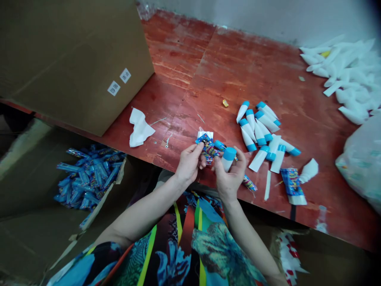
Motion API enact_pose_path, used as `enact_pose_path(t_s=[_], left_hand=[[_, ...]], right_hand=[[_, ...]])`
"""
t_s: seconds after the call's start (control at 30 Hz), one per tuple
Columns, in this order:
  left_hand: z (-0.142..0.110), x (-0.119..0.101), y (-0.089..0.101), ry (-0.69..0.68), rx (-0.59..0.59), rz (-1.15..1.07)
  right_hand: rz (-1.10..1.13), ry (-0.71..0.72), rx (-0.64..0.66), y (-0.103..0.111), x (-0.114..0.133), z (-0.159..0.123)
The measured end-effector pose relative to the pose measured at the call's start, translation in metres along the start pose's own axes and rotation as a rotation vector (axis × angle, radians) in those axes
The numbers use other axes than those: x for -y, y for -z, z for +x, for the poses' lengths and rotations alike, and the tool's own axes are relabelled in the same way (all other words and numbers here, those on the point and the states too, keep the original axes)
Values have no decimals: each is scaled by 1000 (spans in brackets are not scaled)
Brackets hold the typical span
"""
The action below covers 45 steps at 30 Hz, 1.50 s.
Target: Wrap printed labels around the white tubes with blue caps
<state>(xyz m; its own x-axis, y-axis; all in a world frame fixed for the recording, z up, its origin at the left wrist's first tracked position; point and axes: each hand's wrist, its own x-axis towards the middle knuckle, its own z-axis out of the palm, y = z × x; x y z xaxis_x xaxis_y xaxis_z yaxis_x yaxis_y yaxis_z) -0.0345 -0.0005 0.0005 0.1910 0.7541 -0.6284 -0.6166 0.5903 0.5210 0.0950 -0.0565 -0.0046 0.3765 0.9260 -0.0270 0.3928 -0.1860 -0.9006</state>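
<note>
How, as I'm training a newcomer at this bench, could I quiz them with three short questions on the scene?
1. What does the right hand hold: a blue-capped white tube or a crumpled tissue?
2. True or false: the loose blue packets lie in an open cardboard box below the bench edge.
3. Fill in the blank: the cardboard carton on the bench bears two white ____.

Key: 1. the blue-capped white tube; 2. true; 3. labels.

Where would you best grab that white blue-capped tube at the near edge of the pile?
Come from above and pinch the tube across its flattened white body: it lies flat on the red tabletop, and that end looks broader than the blue cap.
</note>
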Motion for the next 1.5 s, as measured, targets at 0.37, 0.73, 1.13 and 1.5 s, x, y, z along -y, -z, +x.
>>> enact_pose_path(t_s=[0.37, 0.73, 1.13, 1.5], left_hand=[[-7, 12, 12, -239, 37, 192], [-3, 4, -2, -131, -62, 59], [1, 11, 3, -118, -79, -32], [3, -1, 5, -11, -80, -103]], right_hand=[[325, -314, 100, 1, 31, 20], [205, -215, 100, 3, 19, 3], [-228, 195, 279, 14, 25, -17], [-93, 403, 389, 21, 16, -14]])
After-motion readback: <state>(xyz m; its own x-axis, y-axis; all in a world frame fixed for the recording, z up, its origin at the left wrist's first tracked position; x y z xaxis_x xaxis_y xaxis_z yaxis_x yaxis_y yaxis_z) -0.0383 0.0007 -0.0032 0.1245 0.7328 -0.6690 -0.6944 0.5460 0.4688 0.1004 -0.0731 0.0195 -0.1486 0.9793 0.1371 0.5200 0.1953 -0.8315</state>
